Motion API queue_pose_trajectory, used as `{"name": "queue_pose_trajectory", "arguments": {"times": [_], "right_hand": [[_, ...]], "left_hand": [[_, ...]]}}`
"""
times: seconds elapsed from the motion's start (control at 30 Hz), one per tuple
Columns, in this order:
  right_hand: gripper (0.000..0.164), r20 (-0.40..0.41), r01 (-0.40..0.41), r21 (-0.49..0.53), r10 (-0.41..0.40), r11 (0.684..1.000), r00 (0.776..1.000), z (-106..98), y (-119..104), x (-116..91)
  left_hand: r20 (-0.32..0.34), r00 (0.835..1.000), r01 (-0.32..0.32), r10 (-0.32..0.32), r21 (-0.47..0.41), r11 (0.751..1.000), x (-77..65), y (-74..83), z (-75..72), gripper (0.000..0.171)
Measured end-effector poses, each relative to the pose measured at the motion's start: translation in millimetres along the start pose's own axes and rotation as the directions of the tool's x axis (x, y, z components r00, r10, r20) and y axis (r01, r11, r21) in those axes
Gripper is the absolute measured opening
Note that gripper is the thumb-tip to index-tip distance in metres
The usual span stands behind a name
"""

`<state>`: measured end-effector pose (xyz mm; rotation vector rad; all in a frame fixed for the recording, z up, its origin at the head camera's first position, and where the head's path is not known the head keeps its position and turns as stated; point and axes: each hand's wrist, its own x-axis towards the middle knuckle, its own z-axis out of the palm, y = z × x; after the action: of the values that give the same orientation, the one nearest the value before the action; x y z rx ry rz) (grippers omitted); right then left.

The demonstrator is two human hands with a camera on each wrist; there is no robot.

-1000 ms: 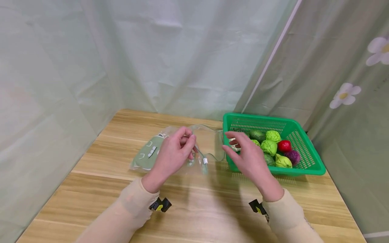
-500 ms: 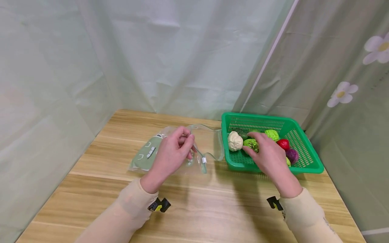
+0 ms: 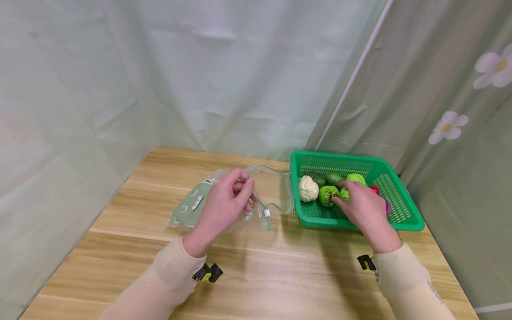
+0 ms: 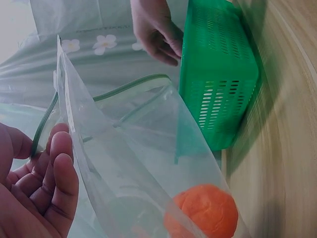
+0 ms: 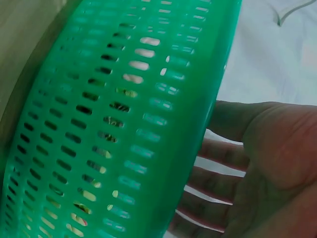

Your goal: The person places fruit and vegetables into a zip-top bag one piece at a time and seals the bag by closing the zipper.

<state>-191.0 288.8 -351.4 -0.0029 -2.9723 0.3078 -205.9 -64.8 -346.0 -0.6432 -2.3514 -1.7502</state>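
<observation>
My left hand [image 3: 227,198] pinches the rim of a clear zip bag [image 3: 188,206] printed with a green cartoon face. The bag lies on its side, its mouth spread towards the basket, with a white slider [image 3: 266,213] on the zip. Inside it, the left wrist view shows a round orange thing [image 4: 205,212]. Over the green plastic basket [image 3: 320,223], my right hand [image 3: 366,206] reaches in with thumb and fingers apart. Its thumb is beside a green bell pepper [image 3: 328,195], and a lime-green vegetable [image 3: 344,194] lies between thumb and index finger. The rim hides its fingertips in the right wrist view.
A whitish bulb-shaped vegetable [image 3: 308,189], dark green avocado-like pieces [image 3: 333,178], a light green cabbage [image 3: 356,178], a red piece [image 3: 374,190] and a purple one [image 3: 388,208] share the basket. Pale curtains [image 3: 248,80] hang behind the wooden table [image 3: 272,275].
My right hand has moved right from the bag's mouth, over the basket and down among the vegetables, uncovering the whitish one and the pepper. The left hand keeps its hold on the bag.
</observation>
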Motion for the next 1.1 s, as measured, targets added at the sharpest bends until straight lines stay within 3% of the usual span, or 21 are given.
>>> {"name": "queue_pose_trajectory", "arguments": {"times": [0.17, 0.3, 0.73, 1.1], "right_hand": [[0.057, 0.127, -0.061, -0.043, 0.066, 0.997, 0.990, -0.5, 6.4, 4.1], [0.059, 0.182, -0.102, -0.075, 0.114, 0.992, 0.977, 0.4, 11.1, 6.8], [0.040, 0.230, -0.124, -0.100, 0.145, 0.987, 0.962, 4.9, 17.8, 12.4], [0.040, 0.284, -0.139, -0.095, 0.161, 0.986, 0.945, 11.3, 20.4, 14.6]], "left_hand": [[0.001, 1.000, -0.003, 0.003, -0.003, 1.000, 0.1, -0.1, -0.2, 0.011], [0.002, 1.000, -0.005, 0.005, -0.008, 1.000, -0.1, 0.2, 0.1, 0.011], [-0.003, 1.000, 0.008, -0.008, -0.014, 1.000, -0.7, 0.8, 0.1, 0.011], [-0.004, 1.000, 0.010, -0.010, 0.000, 1.000, -0.6, -0.1, 0.1, 0.011]]}}
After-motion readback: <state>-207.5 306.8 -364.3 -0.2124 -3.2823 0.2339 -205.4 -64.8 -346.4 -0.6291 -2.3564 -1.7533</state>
